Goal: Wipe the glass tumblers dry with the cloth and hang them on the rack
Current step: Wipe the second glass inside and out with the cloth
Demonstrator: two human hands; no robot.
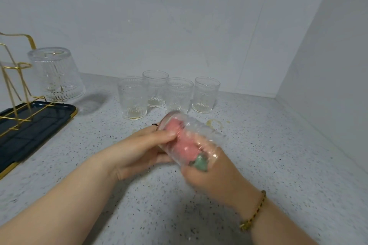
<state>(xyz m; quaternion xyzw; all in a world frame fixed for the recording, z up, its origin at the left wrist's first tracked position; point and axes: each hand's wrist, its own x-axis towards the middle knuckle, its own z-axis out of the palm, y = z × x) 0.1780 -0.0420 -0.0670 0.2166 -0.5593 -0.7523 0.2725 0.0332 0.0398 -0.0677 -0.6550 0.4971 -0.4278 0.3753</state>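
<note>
Your right hand (pixel 217 175) pushes cloth (pixel 183 145) inside tumbler (pixel 191 139) (blurred); left hand (pixel 139 151) grips its base above desk (pixel 278 165).

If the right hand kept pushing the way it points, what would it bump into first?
The right hand points up and left into the held glass, so it would first press the cloth against the glass's bottom. Beyond that stands the nearest upright glass, though depth is hard to judge.

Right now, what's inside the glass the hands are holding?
A pink cloth fills the ribbed clear glass tumbler, a green patch near its mouth. The right hand's fingers are hidden inside.
</note>
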